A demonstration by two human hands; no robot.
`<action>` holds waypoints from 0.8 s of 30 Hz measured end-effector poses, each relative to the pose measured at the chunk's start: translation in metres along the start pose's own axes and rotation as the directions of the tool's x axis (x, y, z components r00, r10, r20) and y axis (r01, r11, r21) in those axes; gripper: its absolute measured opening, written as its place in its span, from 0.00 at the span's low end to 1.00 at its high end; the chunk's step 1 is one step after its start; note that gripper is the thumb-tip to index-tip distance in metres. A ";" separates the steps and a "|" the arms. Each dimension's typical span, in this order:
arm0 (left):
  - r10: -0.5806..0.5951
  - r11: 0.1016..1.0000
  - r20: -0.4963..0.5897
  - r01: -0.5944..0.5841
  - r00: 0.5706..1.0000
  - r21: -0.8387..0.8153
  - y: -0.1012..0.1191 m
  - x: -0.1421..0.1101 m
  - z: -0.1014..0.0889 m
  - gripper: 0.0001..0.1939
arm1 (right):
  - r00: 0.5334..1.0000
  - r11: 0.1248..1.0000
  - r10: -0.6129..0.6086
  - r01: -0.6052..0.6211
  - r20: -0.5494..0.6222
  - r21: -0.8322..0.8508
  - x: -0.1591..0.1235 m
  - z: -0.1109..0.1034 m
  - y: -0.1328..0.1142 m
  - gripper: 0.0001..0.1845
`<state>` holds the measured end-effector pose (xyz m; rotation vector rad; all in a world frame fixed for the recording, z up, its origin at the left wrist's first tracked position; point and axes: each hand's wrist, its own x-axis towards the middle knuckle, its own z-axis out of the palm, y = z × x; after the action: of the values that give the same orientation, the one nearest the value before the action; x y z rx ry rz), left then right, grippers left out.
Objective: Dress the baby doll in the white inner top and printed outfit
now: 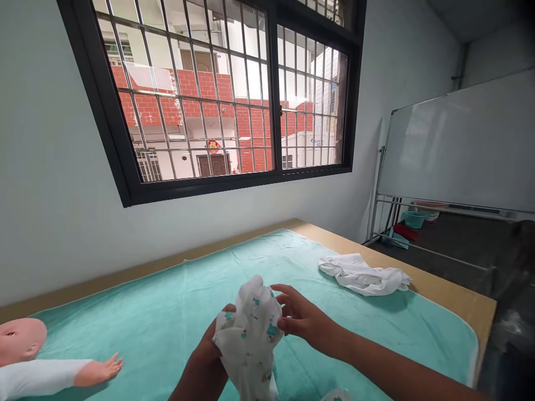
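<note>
A bunched white baby garment [251, 334] with small teal prints is held up at the lower middle of the head view; its exact cut is hidden by the folds. My left hand [211, 348] is closed around its left side, with most of the fingers behind the fabric. At the right edge, my right hand [298, 317] has its thumb and fingers curled onto the cloth. To the left lies a baby doll [45, 379] in a white sleeve, its arm stretched toward my hands and its body cut off by the frame.
A teal blanket [163, 312] covers most of the wooden table [468, 295]. Crumpled white clothing [365, 274] lies at the right, and a bit of printed cloth [336, 395] shows at the bottom edge. Behind are a barred window [276, 100] and a whiteboard [460, 145].
</note>
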<state>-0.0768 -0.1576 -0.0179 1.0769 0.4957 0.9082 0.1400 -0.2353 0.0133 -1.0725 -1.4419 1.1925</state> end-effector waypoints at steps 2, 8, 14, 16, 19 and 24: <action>-0.040 0.999 0.157 0.038 0.987 0.018 -0.003 0.007 -0.002 0.22 | 1.000 0.999 0.004 -0.005 0.012 0.039 0.000 0.007 0.000 0.42; -0.069 0.969 0.305 -0.009 0.950 0.248 0.006 -0.002 0.008 0.16 | 0.997 0.936 -0.040 0.059 0.061 -0.347 -0.007 0.016 0.000 0.18; -0.179 0.870 0.328 -0.006 0.927 0.492 0.024 -0.014 0.010 0.25 | 0.994 0.860 -0.092 0.051 -0.057 -0.508 0.011 -0.010 -0.022 0.08; -0.270 0.873 0.380 0.059 0.885 0.484 0.030 -0.018 0.006 0.36 | 0.981 0.837 -0.184 0.123 -0.062 -0.534 0.014 -0.013 -0.038 0.09; -0.245 0.917 0.439 0.060 0.864 0.394 0.042 -0.024 0.004 0.39 | 0.954 0.848 -0.297 0.249 -0.031 -0.468 0.014 -0.011 -0.056 0.08; -0.056 0.939 0.256 -0.037 0.965 0.343 0.055 -0.024 0.015 0.27 | 0.992 0.978 -0.125 0.125 0.012 -0.165 0.008 -0.004 -0.044 0.17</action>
<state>-0.1007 -0.1757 0.0359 1.4916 0.4468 0.6675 0.1397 -0.2333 0.0585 -1.0755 -1.6078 0.9982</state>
